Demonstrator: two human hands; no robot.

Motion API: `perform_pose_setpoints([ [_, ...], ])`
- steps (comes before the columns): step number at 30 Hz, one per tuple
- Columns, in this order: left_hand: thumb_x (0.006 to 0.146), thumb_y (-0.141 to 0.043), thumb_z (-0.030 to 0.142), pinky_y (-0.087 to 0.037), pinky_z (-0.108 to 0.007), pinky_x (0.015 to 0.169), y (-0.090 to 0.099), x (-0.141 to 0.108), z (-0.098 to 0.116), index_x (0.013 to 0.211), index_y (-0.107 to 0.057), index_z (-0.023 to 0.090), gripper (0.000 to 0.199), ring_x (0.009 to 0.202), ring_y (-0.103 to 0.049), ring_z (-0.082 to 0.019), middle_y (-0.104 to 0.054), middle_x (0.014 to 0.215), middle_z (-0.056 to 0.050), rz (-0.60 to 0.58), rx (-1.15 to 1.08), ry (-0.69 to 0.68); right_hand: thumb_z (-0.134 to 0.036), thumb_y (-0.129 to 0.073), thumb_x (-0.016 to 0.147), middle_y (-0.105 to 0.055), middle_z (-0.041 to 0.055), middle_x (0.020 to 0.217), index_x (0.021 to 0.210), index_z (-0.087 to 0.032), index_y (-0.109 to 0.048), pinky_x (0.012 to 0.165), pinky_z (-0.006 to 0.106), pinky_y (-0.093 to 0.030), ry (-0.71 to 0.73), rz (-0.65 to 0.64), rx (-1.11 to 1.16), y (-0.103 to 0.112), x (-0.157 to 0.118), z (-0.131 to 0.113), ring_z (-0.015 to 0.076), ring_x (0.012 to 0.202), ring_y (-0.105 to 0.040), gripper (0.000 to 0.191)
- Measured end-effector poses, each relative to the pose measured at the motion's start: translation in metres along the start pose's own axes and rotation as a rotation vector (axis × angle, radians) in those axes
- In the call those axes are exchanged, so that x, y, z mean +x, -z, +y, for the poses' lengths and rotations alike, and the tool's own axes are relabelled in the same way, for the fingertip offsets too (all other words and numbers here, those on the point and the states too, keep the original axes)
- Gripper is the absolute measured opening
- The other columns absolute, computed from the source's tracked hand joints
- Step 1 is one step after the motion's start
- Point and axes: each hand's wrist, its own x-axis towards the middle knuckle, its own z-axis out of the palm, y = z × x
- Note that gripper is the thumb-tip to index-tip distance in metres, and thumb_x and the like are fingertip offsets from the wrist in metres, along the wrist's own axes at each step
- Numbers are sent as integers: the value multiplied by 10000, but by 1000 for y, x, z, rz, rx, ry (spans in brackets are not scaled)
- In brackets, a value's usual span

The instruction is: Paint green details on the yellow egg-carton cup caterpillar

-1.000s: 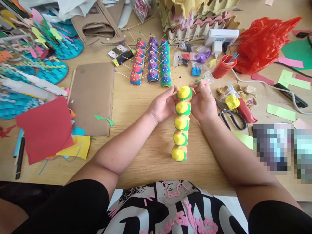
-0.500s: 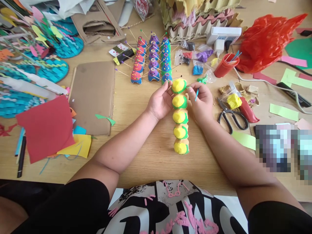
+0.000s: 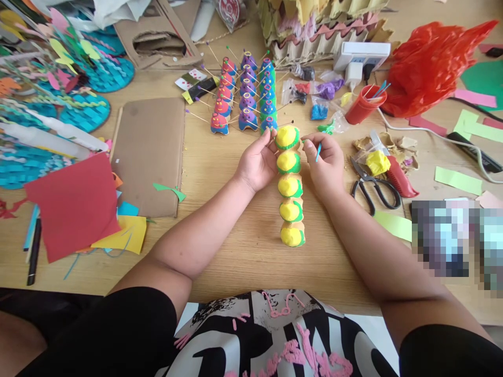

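A strip of egg-carton bumps [image 3: 290, 187], covered in yellow and green clay, runs lengthwise over the table in front of me. My left hand [image 3: 257, 161] grips its far end from the left, thumb and fingers closed on the edge. On the other side of that end, my right hand [image 3: 325, 161] is closed round a thin blue stick [image 3: 318, 152], with a bit of green at its fingertips close to the strip. Beyond the hands stand three decorated strips: a red one [image 3: 223, 107], a purple one [image 3: 247, 100] and a blue-green one [image 3: 268, 94], with pins sticking out.
Scissors [image 3: 375, 188], a red cup [image 3: 360, 107], a power strip [image 3: 363, 55] and a red plastic bag [image 3: 428, 68] lie to the right. Cardboard [image 3: 149, 157], red paper [image 3: 73, 204] and blue woven pieces [image 3: 84, 112] are on the left. Egg trays [image 3: 320, 47] stand behind.
The yellow-green strip has shifted very slightly to the left and away from me at its far end. Both hands keep nearly the same place and hold.
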Motion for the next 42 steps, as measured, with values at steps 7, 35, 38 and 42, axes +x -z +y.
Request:
perform_pose_setpoints([
  [7, 1004, -417, 618, -312, -580, 1305, 0, -3, 3, 922, -747, 422, 392, 1694, -273, -295, -855, 902, -6, -88, -115, 83, -611, -795, 888, -567, -8, 754, 801, -261, -699, 888, 408, -567, 50, 4, -68, 2, -1, 2, 195, 833, -570, 374],
  [35, 1056, -515, 625, -636, -449, 1054, 4, 3, -2, 969, -756, 275, 434, 1252, -767, -280, -845, 983, -11, -11, 0, 3, -610, -867, 822, -533, -35, 721, 765, -247, -639, 650, 315, -451, -72, -102, 30, -2, 0, 1, 127, 681, -466, 432],
  [38, 1059, -523, 607, -637, -447, 1055, 3, 3, -2, 962, -754, 277, 414, 1267, -758, -278, -845, 1032, -6, -8, 0, -1, -606, -872, 817, -537, -34, 727, 773, -247, -641, 659, 314, -446, -94, -93, 38, -1, 1, 3, 129, 682, -461, 429],
  [42, 1076, -528, 526, -637, -413, 1047, -2, 0, -2, 901, -739, 265, 378, 1270, -753, -259, -840, 1011, -2, 31, 25, -6, -588, -874, 823, -511, -37, 712, 770, -248, -637, 659, 315, -441, -107, -100, 32, 0, 2, 4, 132, 673, -443, 417],
])
